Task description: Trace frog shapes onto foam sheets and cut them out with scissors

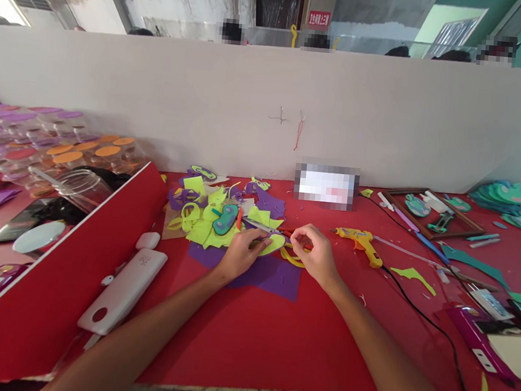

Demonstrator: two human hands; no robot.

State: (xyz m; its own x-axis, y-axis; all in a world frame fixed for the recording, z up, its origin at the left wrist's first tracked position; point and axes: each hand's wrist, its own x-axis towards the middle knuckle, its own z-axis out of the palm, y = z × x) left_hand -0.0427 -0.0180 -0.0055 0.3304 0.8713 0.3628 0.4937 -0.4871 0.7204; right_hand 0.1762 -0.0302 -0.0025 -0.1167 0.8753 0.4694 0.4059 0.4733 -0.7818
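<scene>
My left hand (241, 256) is closed on a yellow-green oval foam piece (275, 245), pinching its left side. To the right of it my right hand (317, 258) makes a pinch, thumb against fingertips; anything between them is too small to make out. Just beyond both hands lies a pair of scissors (261, 225), its blades pointing left. Yellow-green scraps (203, 230) and purple scraps (270, 201) are heaped around them. On the heap rests a teal foam shape (225, 219). A purple sheet (275, 281) lies under my hands, and a yellow loop (292, 258) shows between them.
Right of my hands lies a yellow glue gun (359, 243) with a black cord. Farther right are a brown tray (467, 233) and stacked teal pieces (511, 198). A white power bank (124, 293) sits by the red divider (59, 275). Clear cups (79, 187) stand beyond it.
</scene>
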